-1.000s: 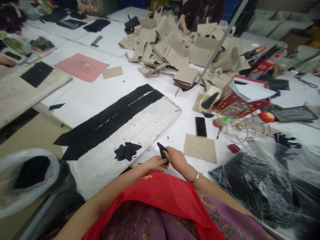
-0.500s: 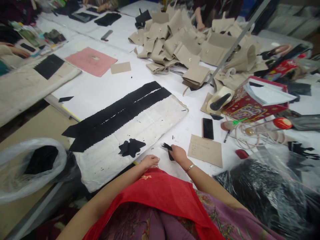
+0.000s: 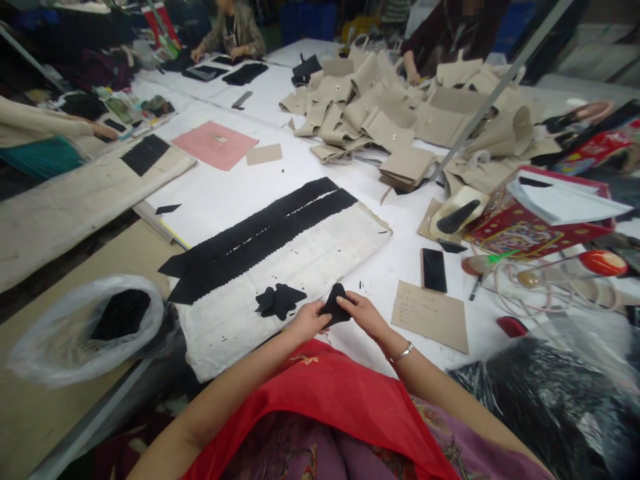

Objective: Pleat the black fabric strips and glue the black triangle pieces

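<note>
Between both hands is a small black cut piece (image 3: 335, 303), held just over the near edge of the table. My left hand (image 3: 311, 321) pinches its left lower side, and my right hand (image 3: 361, 310) grips its right side with thumb and fingers. Just left of the hands, a small heap of black pieces (image 3: 280, 301) lies on a white padded board (image 3: 320, 243). Along the board's far side run overlapping rows of black pieces (image 3: 260, 237) with jagged edges.
A phone (image 3: 433, 270) and a cardboard sheet with writing (image 3: 430, 315) lie to the right. Beyond are a red box (image 3: 540, 213) and a heap of beige pieces (image 3: 370, 107). A plastic-lined bin (image 3: 30, 357) stands at left. Co-workers sit across the table.
My left hand has come right and taken hold of the black piece in my right hand. The piece now shows broad side up. The view has shifted, showing more of the far side.
</note>
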{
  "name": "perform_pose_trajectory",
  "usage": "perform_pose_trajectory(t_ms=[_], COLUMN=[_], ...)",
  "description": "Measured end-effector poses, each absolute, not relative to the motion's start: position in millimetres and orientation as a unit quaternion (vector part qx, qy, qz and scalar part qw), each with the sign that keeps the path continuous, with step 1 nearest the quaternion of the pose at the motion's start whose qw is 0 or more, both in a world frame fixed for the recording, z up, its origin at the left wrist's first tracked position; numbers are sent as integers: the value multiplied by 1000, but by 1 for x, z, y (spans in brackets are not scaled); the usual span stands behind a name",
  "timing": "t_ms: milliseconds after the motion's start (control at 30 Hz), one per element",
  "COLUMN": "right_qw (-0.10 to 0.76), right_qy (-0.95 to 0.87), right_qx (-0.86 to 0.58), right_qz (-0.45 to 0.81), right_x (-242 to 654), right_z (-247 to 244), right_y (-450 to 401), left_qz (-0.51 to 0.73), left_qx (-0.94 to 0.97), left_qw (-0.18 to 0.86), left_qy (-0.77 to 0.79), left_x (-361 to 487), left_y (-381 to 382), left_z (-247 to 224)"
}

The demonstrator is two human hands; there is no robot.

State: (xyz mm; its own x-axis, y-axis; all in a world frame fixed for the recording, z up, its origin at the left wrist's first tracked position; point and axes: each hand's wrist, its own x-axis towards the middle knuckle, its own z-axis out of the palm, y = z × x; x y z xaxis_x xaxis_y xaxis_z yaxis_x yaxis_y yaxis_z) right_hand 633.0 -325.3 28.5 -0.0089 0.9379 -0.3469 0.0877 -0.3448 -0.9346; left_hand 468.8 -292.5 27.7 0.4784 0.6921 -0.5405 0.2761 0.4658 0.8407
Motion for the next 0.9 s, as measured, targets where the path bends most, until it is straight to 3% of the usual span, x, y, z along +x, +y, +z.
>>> perform_pose_trajectory(t_ms=[133, 267, 367, 533, 667, 767, 900], right_qw=[334, 423, 446, 371, 210, 150, 217], right_qy=[-451, -392, -379, -470, -590, -646, -642], right_qx=[-559, -558, -560, -523, -437, -412, -464], right_qz=[610, 597, 587, 606, 646, 625, 570], right_x=[635, 609, 586, 578, 573, 556, 526], right_z=[43, 45, 41, 46, 53, 55, 53], right_y=[-313, -306, -301, -278, -252, -240, -234], left_qz=[203, 340, 402, 360, 269, 307, 393], left_qx=[474, 249, 194, 387, 561, 477, 233], left_qw=[707, 776, 776, 655, 591, 639, 732], left_qy=[485, 469, 445, 540, 515, 519, 505], left_x=[449, 441, 434, 399, 366, 354, 352], left_y=[-290, -296, -296, -274, -258, -256, -263], left_z=[41, 50, 49, 44, 51, 54, 45])
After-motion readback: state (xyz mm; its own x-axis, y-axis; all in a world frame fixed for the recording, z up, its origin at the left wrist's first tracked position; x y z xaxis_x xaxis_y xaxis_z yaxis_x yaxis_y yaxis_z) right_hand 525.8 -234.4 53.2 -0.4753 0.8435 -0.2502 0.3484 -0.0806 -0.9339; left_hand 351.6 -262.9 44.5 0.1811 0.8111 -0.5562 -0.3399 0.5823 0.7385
